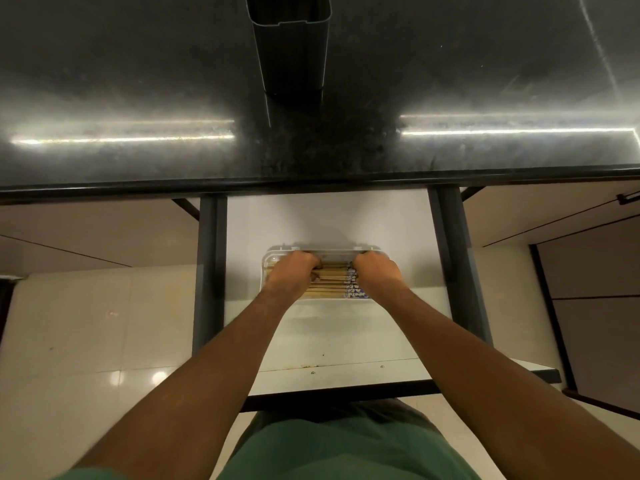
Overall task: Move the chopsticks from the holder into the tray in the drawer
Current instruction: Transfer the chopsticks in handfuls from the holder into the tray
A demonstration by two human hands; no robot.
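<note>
A white tray lies in the open white drawer below the counter. Several wooden chopsticks with blue patterned ends lie side by side in it. My left hand rests fingers-down on the left part of the bundle. Over the patterned ends at the right, my right hand is curled. Whether either hand grips a chopstick is hidden by the knuckles. The dark rectangular holder stands on the black counter straight ahead; nothing sticks out of its top.
The glossy black counter overhangs the drawer's back. Dark drawer rails run along both sides. The drawer's front panel is near my body. Pale floor tiles lie to the left, dark cabinet fronts to the right.
</note>
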